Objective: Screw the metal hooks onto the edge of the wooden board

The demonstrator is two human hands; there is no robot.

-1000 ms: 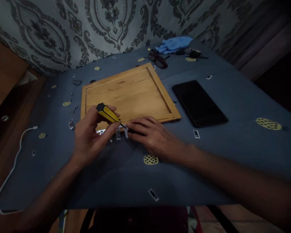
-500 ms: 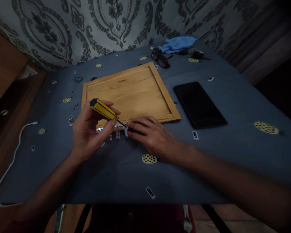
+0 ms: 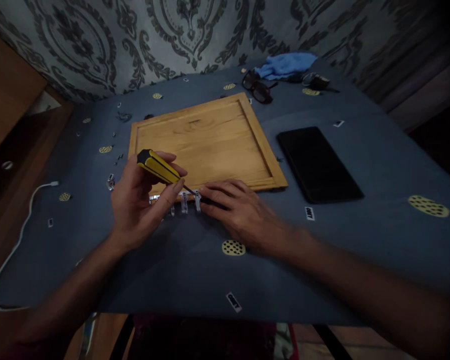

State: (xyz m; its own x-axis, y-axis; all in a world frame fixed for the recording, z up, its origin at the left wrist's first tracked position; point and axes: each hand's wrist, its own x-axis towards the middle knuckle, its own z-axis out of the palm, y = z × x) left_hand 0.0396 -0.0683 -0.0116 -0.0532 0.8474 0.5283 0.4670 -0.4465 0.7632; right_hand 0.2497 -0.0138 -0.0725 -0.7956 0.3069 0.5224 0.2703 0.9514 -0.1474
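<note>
My left hand (image 3: 140, 202) is closed round a yellow and black screwdriver (image 3: 158, 167). The screwdriver slants down to the right, its tip at a row of metal hooks (image 3: 184, 202) along the near edge of a framed wooden panel (image 3: 206, 145). My right hand (image 3: 236, 205) lies over that edge, its fingers beside the tip and the rightmost hook. Under those fingers shows a dark strip; whether they grip it or only press on it I cannot make out. Part of the hook row is hidden behind my left hand.
A black tablet (image 3: 318, 162) lies right of the panel. Sunglasses (image 3: 258, 87) and a blue cloth (image 3: 285, 66) are at the back. Small screws (image 3: 117, 160) and a metal piece (image 3: 110, 182) lie on the left, near a white cable (image 3: 20, 242).
The view has shifted slightly, so the panel and tablet sit a little further right. Both hands and the screwdriver keep nearly the same place at the hooks.
</note>
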